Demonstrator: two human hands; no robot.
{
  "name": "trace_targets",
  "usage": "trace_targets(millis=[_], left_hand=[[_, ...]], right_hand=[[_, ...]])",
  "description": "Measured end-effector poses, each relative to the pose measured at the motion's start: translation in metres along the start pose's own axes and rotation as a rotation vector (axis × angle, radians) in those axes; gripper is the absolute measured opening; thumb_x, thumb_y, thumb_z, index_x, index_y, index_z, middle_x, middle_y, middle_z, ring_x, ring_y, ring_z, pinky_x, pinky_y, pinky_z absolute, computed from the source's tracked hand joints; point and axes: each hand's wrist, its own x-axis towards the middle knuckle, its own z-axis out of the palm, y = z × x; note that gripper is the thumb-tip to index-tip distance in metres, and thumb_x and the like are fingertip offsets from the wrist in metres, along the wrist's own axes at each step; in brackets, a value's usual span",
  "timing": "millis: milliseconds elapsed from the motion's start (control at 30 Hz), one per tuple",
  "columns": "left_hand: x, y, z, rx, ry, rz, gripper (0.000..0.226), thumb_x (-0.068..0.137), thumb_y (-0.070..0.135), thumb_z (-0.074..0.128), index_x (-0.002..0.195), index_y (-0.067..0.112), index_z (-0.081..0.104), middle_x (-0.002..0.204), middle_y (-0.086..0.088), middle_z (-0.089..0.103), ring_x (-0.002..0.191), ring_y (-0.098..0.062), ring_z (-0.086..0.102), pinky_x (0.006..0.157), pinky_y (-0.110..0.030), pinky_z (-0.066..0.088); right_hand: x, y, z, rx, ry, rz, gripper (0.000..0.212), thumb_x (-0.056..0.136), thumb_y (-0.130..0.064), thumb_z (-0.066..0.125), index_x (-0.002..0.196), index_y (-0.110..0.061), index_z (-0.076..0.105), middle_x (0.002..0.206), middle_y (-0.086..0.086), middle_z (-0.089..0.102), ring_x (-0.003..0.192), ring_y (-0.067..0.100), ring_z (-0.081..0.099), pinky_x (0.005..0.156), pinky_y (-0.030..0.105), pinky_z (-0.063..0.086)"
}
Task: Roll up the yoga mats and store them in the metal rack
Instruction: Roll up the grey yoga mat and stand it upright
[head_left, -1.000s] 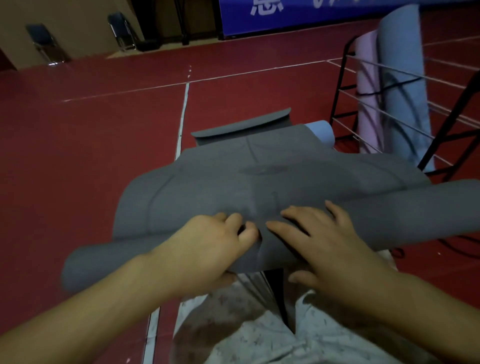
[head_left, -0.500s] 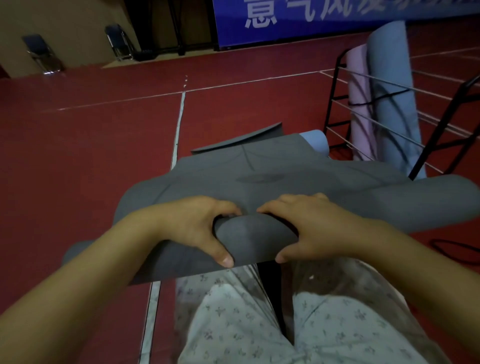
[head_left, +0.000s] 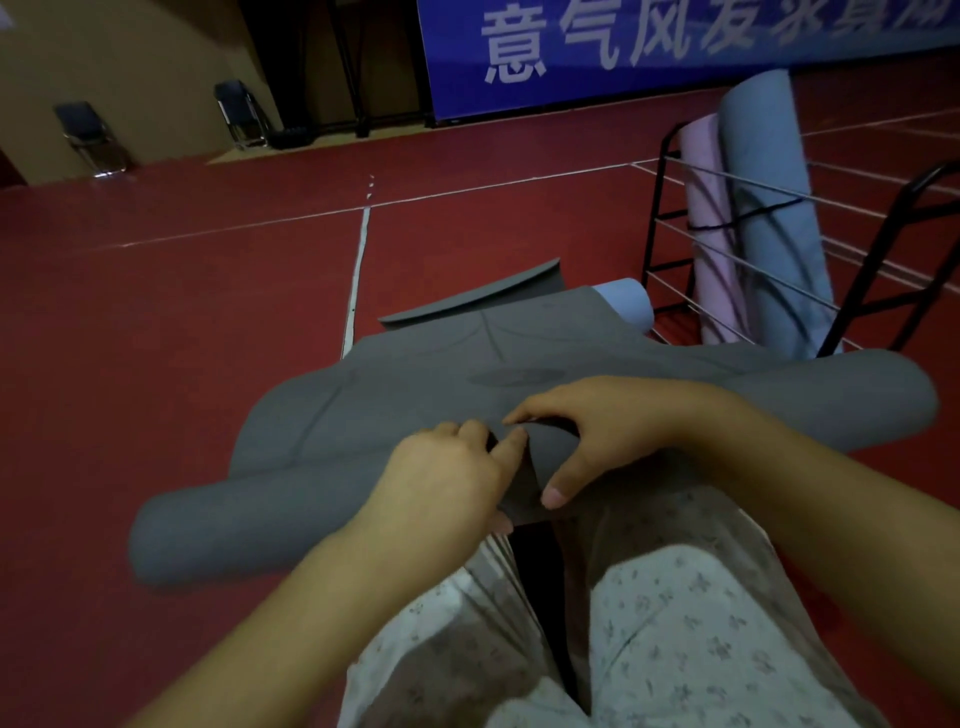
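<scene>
We stand on a wide red floor (head_left: 156, 312) marked with white lines, and a blue banner (head_left: 649, 52) with pale characters runs along the far wall. Two folding chairs (head_left: 93, 137) sit by the beige wall at the far left. To our right is the black metal rack (head_left: 670, 218) with thin rails, and inside it a blue rolled mat (head_left: 769, 208) and a pink rolled mat (head_left: 711, 228) lean upright side by side, touching.

In front of us the gray mat (head_left: 415, 410) lies on the floor beside the rack, partly rolled: the roll crosses just before our knees, while the flat remainder stretches away, its far end curling up. A light blue rolled mat (head_left: 626, 306) peeks out beyond the gray one, near the foot of the rack.

Our right hand (head_left: 602, 431) arches over the middle of the roll, fingers on top and thumb underneath, clamped around it. Our left hand (head_left: 447, 478) sits just beside it, fingers curled tight and pinching the roll, fingertips nearly touching the right hand.
</scene>
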Motion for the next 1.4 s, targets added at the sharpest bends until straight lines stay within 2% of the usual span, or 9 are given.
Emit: trace_targets(millis=[100, 233, 367, 467, 700, 900, 1067, 1133, 1400], left_hand=[[0.004, -0.012, -0.004, -0.044, -0.029, 0.056, 0.076, 0.047, 0.056, 0.083, 0.112, 0.019, 0.068, 0.073, -0.001, 0.065, 0.054, -0.022, 0.062, 0.043, -0.023, 0.039], [0.02, -0.026, -0.019, -0.172, -0.139, 0.036, 0.069, 0.073, 0.058, 0.067, 0.134, 0.036, 0.045, 0.108, 0.005, 0.063, 0.099, -0.017, 0.059, 0.07, -0.028, 0.043], [0.036, -0.04, -0.026, -0.269, -0.252, 0.057, 0.064, 0.071, 0.055, 0.072, 0.129, 0.034, 0.053, 0.111, 0.01, 0.065, 0.101, -0.015, 0.058, 0.081, -0.032, 0.047], [0.045, -0.047, -0.027, -0.333, -0.332, 0.056, 0.069, 0.072, 0.053, 0.074, 0.134, 0.032, 0.051, 0.116, 0.009, 0.065, 0.103, -0.014, 0.059, 0.085, -0.031, 0.046], [0.045, -0.072, -0.022, -0.615, -0.403, -0.065, 0.066, 0.074, 0.046, 0.075, 0.134, 0.036, 0.05, 0.124, 0.009, 0.062, 0.109, -0.007, 0.058, 0.096, -0.025, 0.043], [0.025, -0.039, -0.025, -0.163, -0.077, -0.034, 0.062, 0.081, 0.051, 0.064, 0.134, 0.025, 0.047, 0.122, -0.001, 0.052, 0.11, -0.025, 0.052, 0.088, -0.037, 0.045], [0.014, -0.019, -0.001, -0.077, -0.008, -0.034, 0.078, 0.048, 0.046, 0.088, 0.112, 0.009, 0.061, 0.095, -0.013, 0.061, 0.079, -0.034, 0.059, 0.061, -0.04, 0.05], [0.018, -0.024, 0.001, -0.13, 0.012, -0.053, 0.073, 0.054, 0.045, 0.086, 0.113, 0.01, 0.061, 0.096, -0.012, 0.061, 0.08, -0.035, 0.059, 0.062, -0.039, 0.05], [0.051, -0.055, -0.016, -0.247, -0.127, -0.05, 0.069, 0.068, 0.056, 0.073, 0.126, 0.026, 0.05, 0.111, -0.001, 0.061, 0.101, -0.024, 0.058, 0.082, -0.034, 0.046]], right_hand=[[-0.005, -0.001, 0.004, -0.028, 0.075, -0.018, 0.083, 0.068, -0.053, 0.077, 0.139, -0.036, 0.039, 0.137, -0.014, 0.045, 0.123, 0.008, 0.044, 0.103, 0.029, 0.037], [-0.025, -0.004, 0.029, -0.352, 0.265, 0.099, 0.095, 0.07, -0.051, 0.074, 0.147, -0.038, 0.02, 0.142, -0.005, 0.028, 0.131, 0.018, 0.031, 0.11, 0.042, 0.024], [-0.03, 0.003, 0.066, -0.445, 0.604, 0.105, 0.114, 0.033, -0.041, 0.093, 0.135, -0.022, 0.046, 0.118, 0.012, 0.056, 0.105, 0.032, 0.061, 0.1, 0.058, 0.035], [-0.023, 0.013, 0.072, -0.416, 0.728, 0.066, 0.11, 0.025, -0.031, 0.092, 0.126, -0.018, 0.049, 0.109, 0.009, 0.063, 0.099, 0.029, 0.065, 0.102, 0.048, 0.033], [-0.016, 0.01, 0.036, -0.313, 0.5, 0.053, 0.087, 0.065, -0.049, 0.077, 0.139, -0.03, 0.036, 0.133, -0.006, 0.045, 0.122, 0.017, 0.045, 0.105, 0.033, 0.025], [-0.006, 0.014, 0.012, -0.283, 0.382, 0.091, 0.086, 0.061, -0.053, 0.079, 0.134, -0.034, 0.039, 0.126, -0.007, 0.049, 0.116, 0.016, 0.049, 0.098, 0.037, 0.039], [0.002, 0.015, 0.001, -0.213, 0.292, 0.086, 0.083, 0.058, -0.052, 0.081, 0.131, -0.035, 0.044, 0.123, -0.007, 0.052, 0.112, 0.015, 0.05, 0.096, 0.037, 0.042], [0.004, 0.016, -0.002, -0.177, 0.265, 0.1, 0.086, 0.059, -0.052, 0.081, 0.134, -0.035, 0.042, 0.126, -0.007, 0.051, 0.115, 0.015, 0.049, 0.099, 0.039, 0.04], [-0.009, -0.001, 0.005, -0.282, 0.454, 0.253, 0.07, 0.074, -0.048, 0.072, 0.132, -0.026, 0.039, 0.129, 0.0, 0.039, 0.119, 0.023, 0.041, 0.101, 0.044, 0.034]])
